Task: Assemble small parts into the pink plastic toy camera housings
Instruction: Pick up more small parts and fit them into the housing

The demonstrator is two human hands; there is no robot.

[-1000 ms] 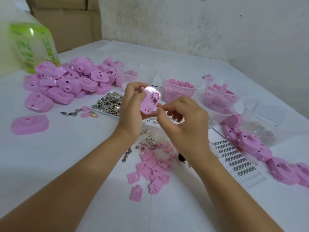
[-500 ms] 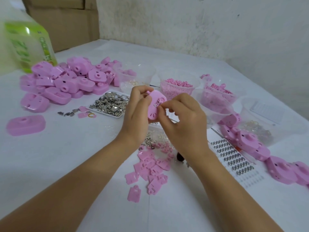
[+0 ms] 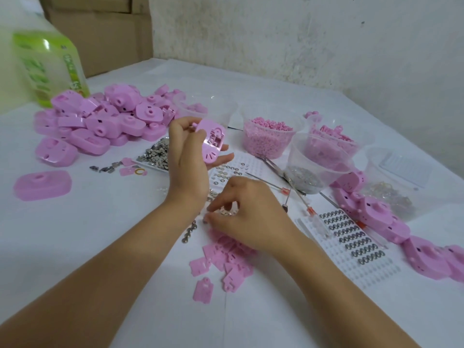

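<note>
Left hand point(image 3: 189, 151), housing point(image 3: 213, 141) upright, open side rightward

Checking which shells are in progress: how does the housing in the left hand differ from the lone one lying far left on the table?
The held housing is lifted and tilted, hollow inner side showing; the lone housing lies flat on the table, closed outer face up. The left hand grips the held housing; nothing touches the lone housing. Both are pink plastic.

green bottle label point(image 3: 50, 69) blurred, no text legible
</note>
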